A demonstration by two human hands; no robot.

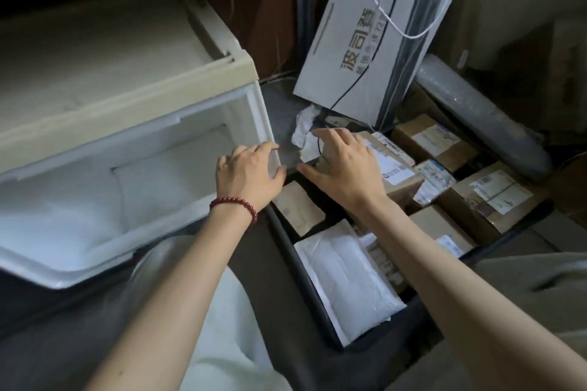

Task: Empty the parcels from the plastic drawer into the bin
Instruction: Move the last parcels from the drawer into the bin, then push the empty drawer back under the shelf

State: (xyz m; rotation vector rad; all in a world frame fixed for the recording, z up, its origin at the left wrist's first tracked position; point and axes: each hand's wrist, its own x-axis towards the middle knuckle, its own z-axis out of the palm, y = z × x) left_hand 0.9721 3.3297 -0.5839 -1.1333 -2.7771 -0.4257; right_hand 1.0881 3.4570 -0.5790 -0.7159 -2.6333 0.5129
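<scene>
The white plastic drawer (pixel 251 111) stands pulled out at the left, and I see no parcels inside it. My left hand (pixel 247 173), with a red bead bracelet on the wrist, rests against the drawer's right front corner with its fingers spread. My right hand (pixel 346 168) hovers open over the dark bin (pixel 295 260), just above a brown cardboard parcel (pixel 403 178) with a white label. The bin holds several brown boxes and a white padded mailer (pixel 346 276).
A large white cardboard box with printed characters (pixel 355 41) leans behind the bin, with a white cord and a black cable hanging across it. Crumpled white paper (pixel 305 133) lies between drawer and bin. A bubble-wrap roll (pixel 476 111) lies at the right.
</scene>
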